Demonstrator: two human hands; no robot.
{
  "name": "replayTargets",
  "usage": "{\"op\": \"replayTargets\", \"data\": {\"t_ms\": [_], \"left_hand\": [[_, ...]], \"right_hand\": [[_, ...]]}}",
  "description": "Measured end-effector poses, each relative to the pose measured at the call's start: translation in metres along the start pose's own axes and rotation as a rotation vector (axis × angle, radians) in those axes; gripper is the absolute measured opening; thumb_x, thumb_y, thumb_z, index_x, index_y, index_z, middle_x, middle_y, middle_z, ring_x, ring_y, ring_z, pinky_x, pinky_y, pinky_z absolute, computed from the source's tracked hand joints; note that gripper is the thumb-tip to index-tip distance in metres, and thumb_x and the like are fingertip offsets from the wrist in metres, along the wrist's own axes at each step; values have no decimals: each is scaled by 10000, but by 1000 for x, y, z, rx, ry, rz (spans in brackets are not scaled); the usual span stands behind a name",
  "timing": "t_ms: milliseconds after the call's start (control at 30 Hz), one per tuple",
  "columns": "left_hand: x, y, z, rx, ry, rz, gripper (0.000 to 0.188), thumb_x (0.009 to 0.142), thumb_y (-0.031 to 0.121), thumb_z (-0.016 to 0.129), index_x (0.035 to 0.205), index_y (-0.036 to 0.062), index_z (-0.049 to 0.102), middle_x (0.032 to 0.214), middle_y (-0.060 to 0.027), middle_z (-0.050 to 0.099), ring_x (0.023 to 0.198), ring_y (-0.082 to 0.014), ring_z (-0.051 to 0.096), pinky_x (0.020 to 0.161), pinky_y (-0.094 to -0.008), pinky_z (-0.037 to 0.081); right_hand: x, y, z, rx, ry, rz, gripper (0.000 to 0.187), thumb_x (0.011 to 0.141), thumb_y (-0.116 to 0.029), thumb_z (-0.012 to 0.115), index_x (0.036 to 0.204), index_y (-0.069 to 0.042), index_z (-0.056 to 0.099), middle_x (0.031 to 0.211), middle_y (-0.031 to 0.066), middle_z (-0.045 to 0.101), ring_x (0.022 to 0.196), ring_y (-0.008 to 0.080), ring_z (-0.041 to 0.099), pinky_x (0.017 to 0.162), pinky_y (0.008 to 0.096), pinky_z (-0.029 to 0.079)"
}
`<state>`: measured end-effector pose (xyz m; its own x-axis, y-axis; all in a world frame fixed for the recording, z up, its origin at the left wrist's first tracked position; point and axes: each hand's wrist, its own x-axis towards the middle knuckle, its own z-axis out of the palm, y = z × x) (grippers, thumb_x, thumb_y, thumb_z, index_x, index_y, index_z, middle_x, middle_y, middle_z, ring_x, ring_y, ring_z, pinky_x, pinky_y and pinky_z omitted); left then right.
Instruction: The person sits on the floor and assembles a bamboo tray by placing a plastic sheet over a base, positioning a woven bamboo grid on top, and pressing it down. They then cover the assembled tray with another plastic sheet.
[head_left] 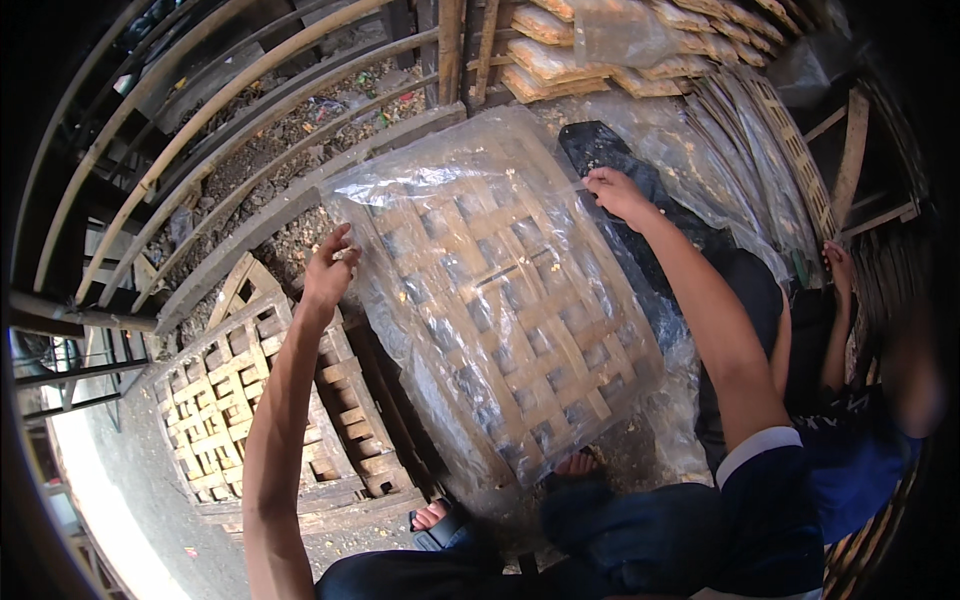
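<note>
In front of me a woven bamboo tray (520, 290) lies tilted, with a clear plastic sheet (400, 190) spread over it. Small pale crumbs dot the plastic. My right hand (617, 195) pinches the sheet at its upper right edge. Just off the sheet's left edge is my left hand (330, 265), its fingers loosely curled and apart, with nothing seen in them. Below that hand stand more woven bamboo trays (225, 400), stacked at a slant.
Filled flat plastic packs (620, 50) are piled at the back. A bamboo rail fence (230, 90) and a concrete curb (300, 175) bound the left. Another person's hand (838, 265) is at the right, near leaning trays and plastic sheets (765, 165). A black sheet (640, 170) lies beyond my right hand.
</note>
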<state>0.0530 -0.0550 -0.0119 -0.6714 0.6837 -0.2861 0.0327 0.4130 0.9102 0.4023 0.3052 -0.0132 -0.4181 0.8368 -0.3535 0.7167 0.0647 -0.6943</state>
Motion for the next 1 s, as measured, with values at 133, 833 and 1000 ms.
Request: {"op": "replayTargets", "data": {"t_ms": [133, 833, 1000], "left_hand": [[-8, -6, -9, 78, -128, -39, 369, 974, 164, 617, 1342, 157, 641, 1111, -10, 654, 910, -117, 601, 779, -297, 499], [-96, -8, -10, 928, -334, 565, 219, 845, 152, 620, 1043, 123, 711, 995, -132, 710, 937, -339, 694, 823, -436, 546], [-115, -13, -15, 921, -284, 621, 228, 831, 120, 612, 1039, 111, 706, 1046, -126, 698, 955, -362, 683, 860, -445, 548]], "right_hand": [[-26, -10, -22, -290, 43, -44, 493, 962, -326, 635, 1336, -7, 586, 1270, 184, 669, 1185, 336, 640, 998, 426, 498], [-79, 15, -12, -1074, -333, -16, 424, 887, -278, 611, 1190, 7, 692, 1298, 223, 650, 1201, 344, 640, 994, 452, 515], [-110, -11, -8, -1149, -243, -43, 447, 867, -266, 623, 1226, -5, 684, 1298, 208, 656, 1222, 335, 629, 990, 447, 521]]}}
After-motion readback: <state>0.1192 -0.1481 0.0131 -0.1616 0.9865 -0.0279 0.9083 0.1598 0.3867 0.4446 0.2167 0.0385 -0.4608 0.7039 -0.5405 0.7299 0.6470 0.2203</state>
